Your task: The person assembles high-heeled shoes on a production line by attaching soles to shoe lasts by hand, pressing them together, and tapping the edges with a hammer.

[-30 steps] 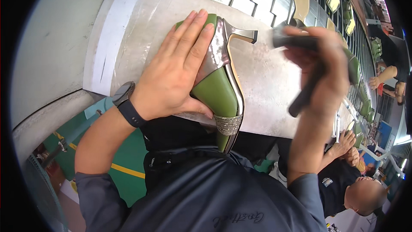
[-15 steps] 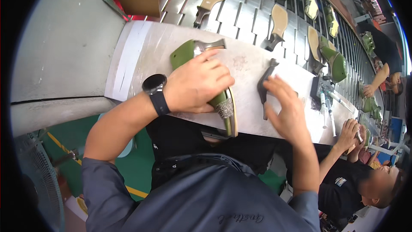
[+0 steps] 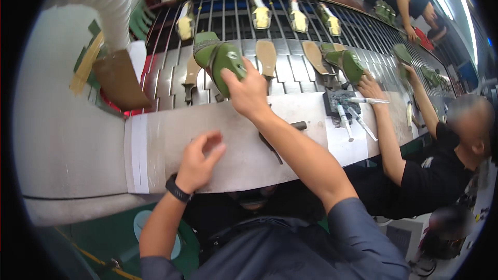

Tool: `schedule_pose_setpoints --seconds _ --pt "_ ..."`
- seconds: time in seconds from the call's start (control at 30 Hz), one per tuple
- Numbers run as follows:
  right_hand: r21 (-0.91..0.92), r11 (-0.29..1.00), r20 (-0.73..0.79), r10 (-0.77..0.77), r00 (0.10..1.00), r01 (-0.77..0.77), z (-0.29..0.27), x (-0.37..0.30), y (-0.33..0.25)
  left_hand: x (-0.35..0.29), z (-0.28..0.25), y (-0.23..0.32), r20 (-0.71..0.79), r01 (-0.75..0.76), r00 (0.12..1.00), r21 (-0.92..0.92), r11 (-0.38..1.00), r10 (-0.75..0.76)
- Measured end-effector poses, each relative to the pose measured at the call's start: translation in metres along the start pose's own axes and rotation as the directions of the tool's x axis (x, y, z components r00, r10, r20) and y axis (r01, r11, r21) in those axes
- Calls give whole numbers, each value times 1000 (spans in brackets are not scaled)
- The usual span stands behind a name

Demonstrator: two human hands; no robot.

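Right hand (image 3: 250,92) grips the green shoe (image 3: 222,65), likely sparing its rhinestone band (image 3: 205,45), twelve o'clock from the empty, loose-fingered left hand (image 3: 198,163).

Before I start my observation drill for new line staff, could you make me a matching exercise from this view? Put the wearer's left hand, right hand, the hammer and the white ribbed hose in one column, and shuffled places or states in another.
Column one
1. Left hand
2. Right hand
3. Hammer
4. White ribbed hose

Column two
A. Lying on the pale work table
B. Gripping a green shoe
C. Coming down at the picture's upper left
D. Holding nothing, fingers curved

Right pairs: 1-D, 2-B, 3-A, 4-C
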State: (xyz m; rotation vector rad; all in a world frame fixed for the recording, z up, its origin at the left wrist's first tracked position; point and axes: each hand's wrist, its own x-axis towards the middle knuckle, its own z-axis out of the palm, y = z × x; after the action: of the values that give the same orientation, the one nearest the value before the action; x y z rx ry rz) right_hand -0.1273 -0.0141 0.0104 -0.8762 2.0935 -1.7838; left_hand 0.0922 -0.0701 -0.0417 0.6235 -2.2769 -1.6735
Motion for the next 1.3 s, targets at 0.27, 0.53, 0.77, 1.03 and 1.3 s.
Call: schedule_pose_setpoints --seconds 0.27,0.53,0.77,1.03,1.3 --pt "-690 600 -18 -574 819 406 20 44 49 -11 10 24 294 -422 904 505 753 310" --pt "-109 540 936 -228 270 835 29 -81 -56 54 11 71 645 -688 721 626 367 253" --pt "-18 470 828 -487 277 882 8 -54 -30 67 18 25 319 -297 932 392 871 174" --pt "-929 227 329 153 932 291 -169 170 75 93 23 -6 166 -443 886 571 691 432" --pt "-952 264 265 473 840 152 -86 178 103 92 14 -8 134 -383 917 562 733 375"
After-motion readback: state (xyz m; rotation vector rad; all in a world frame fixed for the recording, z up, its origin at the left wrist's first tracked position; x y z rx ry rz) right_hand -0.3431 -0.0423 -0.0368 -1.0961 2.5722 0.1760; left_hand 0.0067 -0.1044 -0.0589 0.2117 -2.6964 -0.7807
